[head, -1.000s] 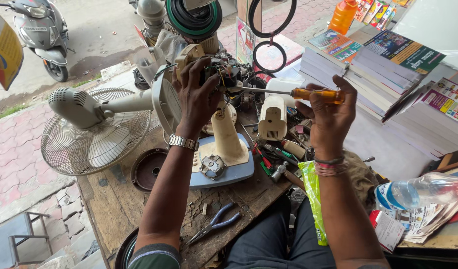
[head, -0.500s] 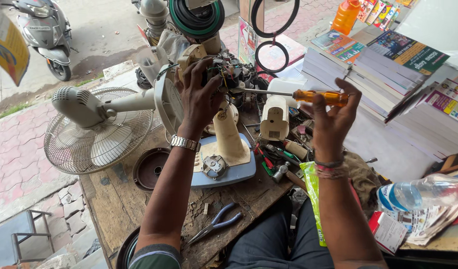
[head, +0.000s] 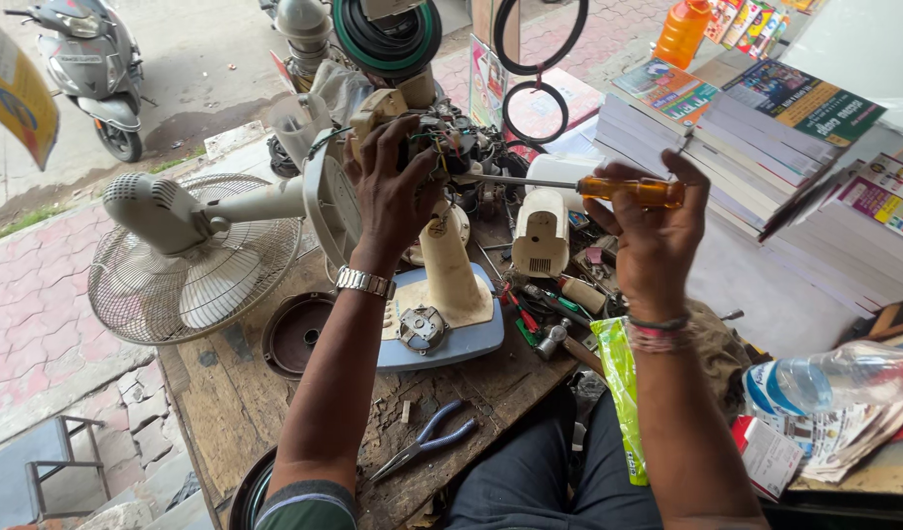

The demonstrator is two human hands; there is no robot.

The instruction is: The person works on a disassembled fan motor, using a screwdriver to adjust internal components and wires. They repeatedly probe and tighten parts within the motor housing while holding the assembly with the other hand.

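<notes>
My left hand (head: 393, 191) grips the exposed motor (head: 450, 147) of a cream table fan, wires showing around it. The fan's stand rises from a blue and cream base (head: 450, 329) on the wooden workbench (head: 226, 412). My right hand (head: 653, 231) holds a screwdriver (head: 623, 188) with an amber handle, level, its metal shaft pointing left into the motor. A steel watch sits on my left wrist, thread bands on my right.
A second fan with a wire guard (head: 191, 260) lies at the left. Blue-handled pliers (head: 427, 447) lie near the bench front. Stacked books (head: 756, 128) fill the right, a water bottle (head: 829, 378) below them. Small tools clutter the middle; a scooter (head: 88, 69) stands outside.
The screwdriver handle has turned slightly in my right fingers. Both hands stay at the motor; the view has shifted a little.
</notes>
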